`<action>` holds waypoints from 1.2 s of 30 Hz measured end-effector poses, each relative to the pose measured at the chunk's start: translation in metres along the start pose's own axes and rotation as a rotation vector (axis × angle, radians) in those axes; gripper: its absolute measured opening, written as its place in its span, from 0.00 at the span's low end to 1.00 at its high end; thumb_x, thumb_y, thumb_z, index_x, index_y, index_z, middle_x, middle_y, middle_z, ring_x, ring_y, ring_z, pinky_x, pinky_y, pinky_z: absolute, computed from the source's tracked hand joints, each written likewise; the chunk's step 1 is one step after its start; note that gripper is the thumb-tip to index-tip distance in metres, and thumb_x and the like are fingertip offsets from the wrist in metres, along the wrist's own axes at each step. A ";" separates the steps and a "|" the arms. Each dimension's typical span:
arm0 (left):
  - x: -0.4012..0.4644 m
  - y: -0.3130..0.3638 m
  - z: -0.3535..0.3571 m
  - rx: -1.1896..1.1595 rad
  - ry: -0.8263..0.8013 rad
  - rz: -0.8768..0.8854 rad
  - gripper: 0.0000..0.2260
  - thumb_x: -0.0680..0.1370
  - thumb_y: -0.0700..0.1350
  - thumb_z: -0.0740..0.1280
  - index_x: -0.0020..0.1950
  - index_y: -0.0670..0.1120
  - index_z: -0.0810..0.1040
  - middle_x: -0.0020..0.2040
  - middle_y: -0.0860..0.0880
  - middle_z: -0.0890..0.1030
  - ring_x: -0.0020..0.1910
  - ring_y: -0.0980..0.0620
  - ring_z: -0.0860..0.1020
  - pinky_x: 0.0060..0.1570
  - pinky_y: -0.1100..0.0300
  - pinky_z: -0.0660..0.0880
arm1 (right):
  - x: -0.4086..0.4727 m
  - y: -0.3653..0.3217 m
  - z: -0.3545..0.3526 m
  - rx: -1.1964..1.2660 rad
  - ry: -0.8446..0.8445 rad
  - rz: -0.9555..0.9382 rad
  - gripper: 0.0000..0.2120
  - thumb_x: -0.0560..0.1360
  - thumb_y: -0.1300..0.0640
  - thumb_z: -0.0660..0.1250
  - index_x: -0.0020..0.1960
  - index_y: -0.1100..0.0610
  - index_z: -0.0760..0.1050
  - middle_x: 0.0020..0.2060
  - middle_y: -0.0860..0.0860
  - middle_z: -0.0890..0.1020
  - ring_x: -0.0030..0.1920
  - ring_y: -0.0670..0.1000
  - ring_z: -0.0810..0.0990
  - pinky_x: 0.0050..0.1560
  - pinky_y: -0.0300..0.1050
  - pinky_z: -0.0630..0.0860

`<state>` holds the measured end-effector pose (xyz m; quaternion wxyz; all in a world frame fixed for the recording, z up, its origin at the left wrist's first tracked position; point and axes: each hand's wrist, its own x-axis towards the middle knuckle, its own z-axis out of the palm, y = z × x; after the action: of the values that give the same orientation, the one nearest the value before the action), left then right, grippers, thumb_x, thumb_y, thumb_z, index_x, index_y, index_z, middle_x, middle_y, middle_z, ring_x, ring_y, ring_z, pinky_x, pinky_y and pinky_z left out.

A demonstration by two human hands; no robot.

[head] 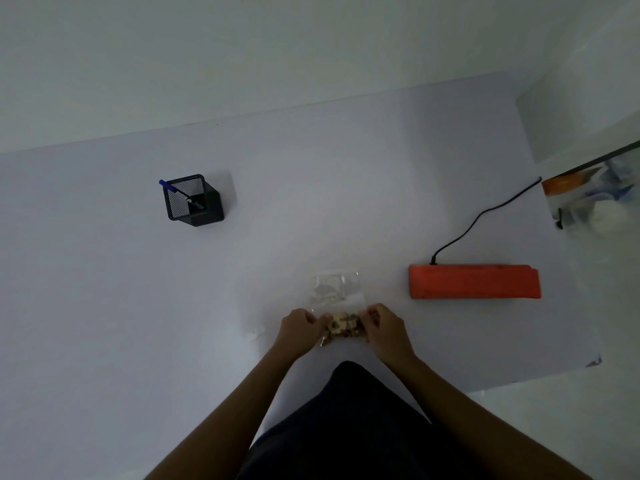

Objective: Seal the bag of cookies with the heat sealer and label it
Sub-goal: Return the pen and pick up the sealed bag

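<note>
A clear plastic bag of cookies (337, 289) lies flat on the white table (104, 271), its empty top end pointing away from me and the cookies bunched at the near end. My left hand (301, 325) grips the bag's left side at the cookies. On the opposite side, my right hand (384, 323) grips it with curled fingers. The orange heat sealer (473, 281) lies closed to the right of the bag, a hand's width away. A small white scrap, maybe a label (252, 335), lies just left of my left hand.
A black mesh pen holder (194, 200) with a blue pen (173, 188) stands at the far left. The sealer's black cord (485, 213) runs to the far right table edge. Beyond that edge lies blurred clutter (595, 195).
</note>
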<state>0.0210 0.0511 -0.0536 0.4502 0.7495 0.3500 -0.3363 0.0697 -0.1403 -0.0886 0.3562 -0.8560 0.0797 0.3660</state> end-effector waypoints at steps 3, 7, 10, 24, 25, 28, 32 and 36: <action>0.013 0.017 -0.015 -0.027 0.080 0.007 0.18 0.77 0.57 0.68 0.45 0.41 0.79 0.41 0.44 0.80 0.41 0.48 0.78 0.47 0.55 0.76 | 0.018 -0.030 0.006 0.048 0.071 -0.030 0.09 0.79 0.55 0.66 0.55 0.59 0.78 0.46 0.53 0.83 0.46 0.53 0.82 0.46 0.43 0.76; 0.048 0.047 -0.056 0.004 0.203 0.046 0.24 0.77 0.58 0.68 0.58 0.38 0.78 0.54 0.41 0.81 0.56 0.42 0.78 0.54 0.55 0.72 | 0.060 -0.087 0.007 0.048 0.124 -0.080 0.09 0.78 0.59 0.66 0.55 0.62 0.78 0.50 0.58 0.84 0.52 0.57 0.81 0.48 0.40 0.70; 0.074 0.069 -0.086 -0.025 0.244 0.085 0.28 0.77 0.58 0.68 0.65 0.36 0.75 0.60 0.40 0.80 0.60 0.41 0.77 0.59 0.55 0.71 | 0.093 -0.128 0.005 0.061 0.158 -0.102 0.10 0.77 0.59 0.66 0.57 0.62 0.78 0.53 0.59 0.83 0.55 0.59 0.81 0.50 0.42 0.71; 0.089 0.074 -0.115 -0.093 0.158 0.194 0.31 0.77 0.58 0.68 0.73 0.43 0.66 0.68 0.44 0.74 0.64 0.45 0.74 0.64 0.49 0.73 | 0.107 -0.158 -0.005 0.049 0.185 -0.201 0.23 0.79 0.59 0.65 0.74 0.57 0.68 0.68 0.56 0.76 0.64 0.56 0.78 0.66 0.48 0.73; 0.081 0.071 -0.108 -0.082 0.179 0.215 0.30 0.77 0.58 0.67 0.73 0.43 0.67 0.68 0.44 0.75 0.63 0.46 0.75 0.63 0.50 0.73 | 0.097 -0.151 -0.005 0.062 0.189 -0.214 0.23 0.79 0.59 0.65 0.74 0.56 0.69 0.68 0.56 0.76 0.63 0.55 0.78 0.64 0.46 0.74; 0.056 0.068 -0.086 -0.072 0.213 0.288 0.29 0.79 0.61 0.63 0.73 0.44 0.68 0.68 0.44 0.75 0.64 0.46 0.75 0.62 0.52 0.71 | 0.056 -0.130 -0.003 0.115 0.209 -0.239 0.21 0.79 0.58 0.65 0.72 0.56 0.71 0.66 0.53 0.77 0.58 0.51 0.79 0.61 0.45 0.76; 0.021 0.075 -0.046 -0.101 0.155 0.345 0.31 0.79 0.65 0.56 0.72 0.44 0.69 0.69 0.45 0.75 0.65 0.46 0.75 0.62 0.55 0.69 | 0.001 -0.086 -0.007 0.181 0.211 -0.255 0.18 0.80 0.59 0.65 0.69 0.55 0.73 0.64 0.49 0.78 0.56 0.49 0.79 0.59 0.42 0.76; -0.002 0.091 0.000 -0.089 0.044 0.359 0.36 0.78 0.70 0.50 0.72 0.45 0.70 0.70 0.45 0.74 0.67 0.46 0.73 0.63 0.53 0.67 | -0.034 -0.037 -0.037 0.194 0.192 -0.202 0.15 0.79 0.59 0.66 0.66 0.55 0.75 0.60 0.47 0.80 0.52 0.45 0.80 0.56 0.41 0.78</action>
<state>0.0948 0.0189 -0.0118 0.5280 0.7865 0.2349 -0.2179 0.0808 -0.1421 -0.0272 0.4627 -0.8524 0.0620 0.2355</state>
